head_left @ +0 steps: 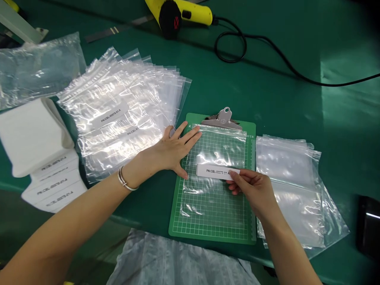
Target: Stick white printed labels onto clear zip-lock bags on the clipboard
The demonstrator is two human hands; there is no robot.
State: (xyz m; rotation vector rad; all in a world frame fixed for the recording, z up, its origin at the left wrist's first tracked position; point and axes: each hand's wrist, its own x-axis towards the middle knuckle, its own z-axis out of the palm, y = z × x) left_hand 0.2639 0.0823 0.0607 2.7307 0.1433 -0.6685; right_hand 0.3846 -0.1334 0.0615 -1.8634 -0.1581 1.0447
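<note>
We hold a white label [217, 171] on a clear bag [213, 202] that lies on the green clipboard [208, 231] in the middle of the table [297, 99]. The label's long side runs left to right across the bag, a little above its middle, and its print reads upright towards us. The bag's long side runs away from us, with its zip end tucked under the metal clip [223, 118] at the far edge of the board.

Our right hand [252, 190] pinches the right end of the label between thumb and fingertips. Our left hand [173, 152] lies flat with the fingers spread wide, pressing on the bag's left edge and upper corner.

Just left of that hand is a fanned pile of labelled bags [118, 114], with a folded strip of labels [50, 186] beyond it at the table's edge. To the right of the board, touching its side, lies a pile of plain bags [287, 182]. A yellow tool [184, 14] and its black cable [267, 43] lie well apart at the far side. Nothing covers the label besides our own fingertips.
</note>
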